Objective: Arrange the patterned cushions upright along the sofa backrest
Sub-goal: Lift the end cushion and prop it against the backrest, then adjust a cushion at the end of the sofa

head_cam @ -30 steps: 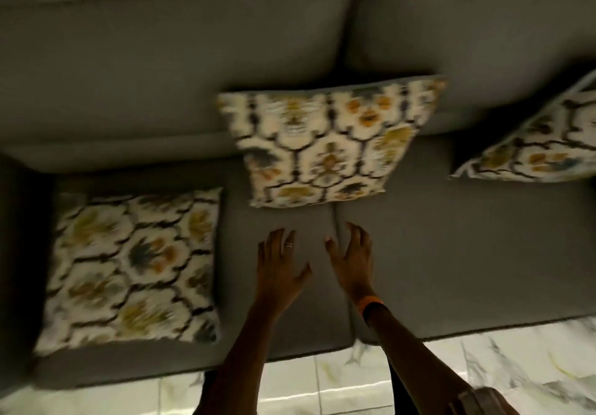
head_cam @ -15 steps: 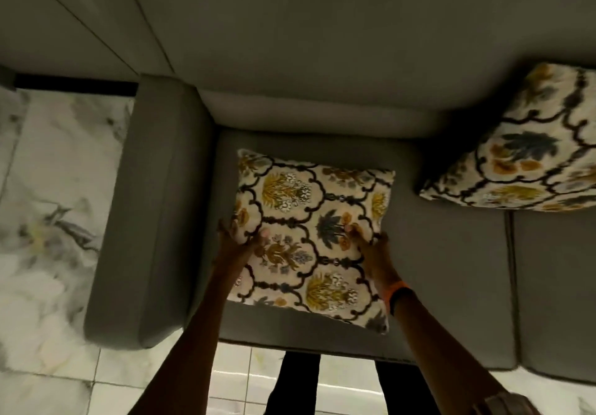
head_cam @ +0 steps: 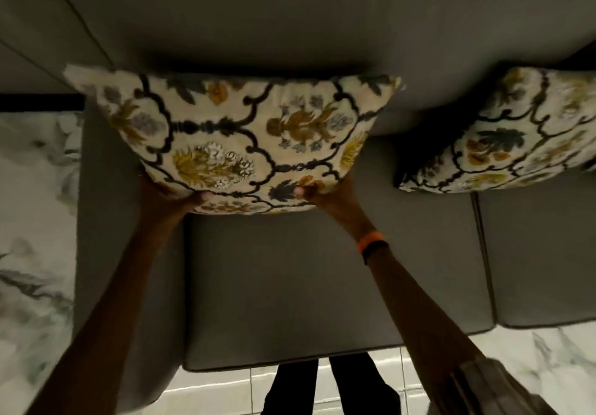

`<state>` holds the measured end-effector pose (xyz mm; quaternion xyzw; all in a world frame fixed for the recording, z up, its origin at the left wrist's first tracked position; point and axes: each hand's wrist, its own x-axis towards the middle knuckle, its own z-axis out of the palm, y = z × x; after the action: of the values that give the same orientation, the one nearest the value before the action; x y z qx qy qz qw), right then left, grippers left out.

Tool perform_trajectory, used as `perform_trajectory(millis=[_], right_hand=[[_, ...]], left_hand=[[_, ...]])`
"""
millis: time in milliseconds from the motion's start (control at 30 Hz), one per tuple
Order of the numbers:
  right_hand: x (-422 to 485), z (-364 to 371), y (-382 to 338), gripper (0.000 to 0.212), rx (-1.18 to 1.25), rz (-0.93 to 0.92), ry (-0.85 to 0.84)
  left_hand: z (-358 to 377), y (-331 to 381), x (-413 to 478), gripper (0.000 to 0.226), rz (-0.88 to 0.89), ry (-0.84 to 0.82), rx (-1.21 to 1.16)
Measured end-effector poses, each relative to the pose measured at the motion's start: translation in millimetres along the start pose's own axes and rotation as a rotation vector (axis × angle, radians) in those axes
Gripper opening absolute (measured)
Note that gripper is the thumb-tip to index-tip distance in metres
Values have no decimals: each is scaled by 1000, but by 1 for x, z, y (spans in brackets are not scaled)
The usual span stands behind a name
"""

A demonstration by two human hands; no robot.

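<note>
Both hands, the left hand (head_cam: pixel 174 197) and right hand (head_cam: pixel 325 193), are now gripping the patterned cushion (head_cam: pixel 238 137) by its bottom edge, holding it up near the backrest (head_cam: pixel 290 27) in mid-frame instead of flat on the seat (head_cam: pixel 290 285), while the second cushion (head_cam: pixel 512 137) is leaning at right.

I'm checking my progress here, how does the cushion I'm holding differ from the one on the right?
The held cushion is gripped at its lower edge by the left hand and right hand; the right cushion is untouched. The held one shows fully; the right one runs off frame. Both share the same floral lattice print and sit near the sofa backrest.
</note>
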<state>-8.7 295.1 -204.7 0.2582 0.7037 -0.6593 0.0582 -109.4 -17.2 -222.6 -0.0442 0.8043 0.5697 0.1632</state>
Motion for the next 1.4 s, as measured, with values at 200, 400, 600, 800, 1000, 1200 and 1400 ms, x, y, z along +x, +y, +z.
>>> perform_trajectory(millis=[200,400,600,800,1000,1200,1400], right_hand=[[34,18,8,89,-85,44,5],[23,23,28,112,-83,46,90],[9,21,33,122,-118,26,157],[-48,-2,76,117,-363,247,62],[-70,-81,96,97,-465,292,52],[-65,-232,99,87,-366,287,269],[-33,-426,92,103,-174,217,656]], left_hand=[[4,-5,5,111,-29,-31,-56],[16,-12,0,121,-103,47,-100],[41,-14,-20,134,-255,191,-45],[103,-15,-109,116,-377,5,280],[209,-3,-156,106,-148,-313,491],[341,46,-158,96,-39,-428,478],[448,105,-118,120,-183,-238,239]])
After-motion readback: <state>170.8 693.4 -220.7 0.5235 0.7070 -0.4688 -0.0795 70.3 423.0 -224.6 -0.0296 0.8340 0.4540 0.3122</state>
